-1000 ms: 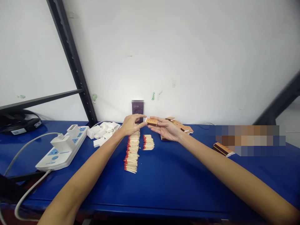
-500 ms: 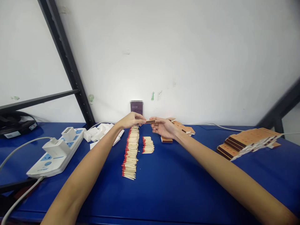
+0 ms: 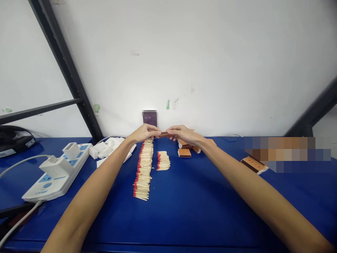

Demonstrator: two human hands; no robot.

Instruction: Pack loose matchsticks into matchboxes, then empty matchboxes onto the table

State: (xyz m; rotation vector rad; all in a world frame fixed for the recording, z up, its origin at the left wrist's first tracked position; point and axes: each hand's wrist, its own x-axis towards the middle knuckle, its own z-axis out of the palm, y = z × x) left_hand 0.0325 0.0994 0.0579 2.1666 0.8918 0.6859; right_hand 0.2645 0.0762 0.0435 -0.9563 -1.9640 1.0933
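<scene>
Both hands meet above the far end of the blue table (image 3: 200,200), pinching one small brown matchbox (image 3: 163,134) between them. My left hand (image 3: 145,133) grips its left end and my right hand (image 3: 182,134) grips its right end, fingers closed on it. Below them lies a long row of red-tipped matches (image 3: 143,168) and a short bundle of matches (image 3: 163,161). More brown matchboxes (image 3: 184,152) lie just under my right hand.
White inner trays (image 3: 105,151) are heaped at the left, beside a white power strip (image 3: 56,170) with a plugged charger and cable. A phone (image 3: 150,118) leans on the wall. Flat brown sleeves (image 3: 254,164) are stacked at the right. A dark shelf frame (image 3: 65,70) slants at left.
The matchbox has turned from face-up to edge-on between my hands, and my right hand has rolled from palm-up to palm-down. The view has shifted slightly.
</scene>
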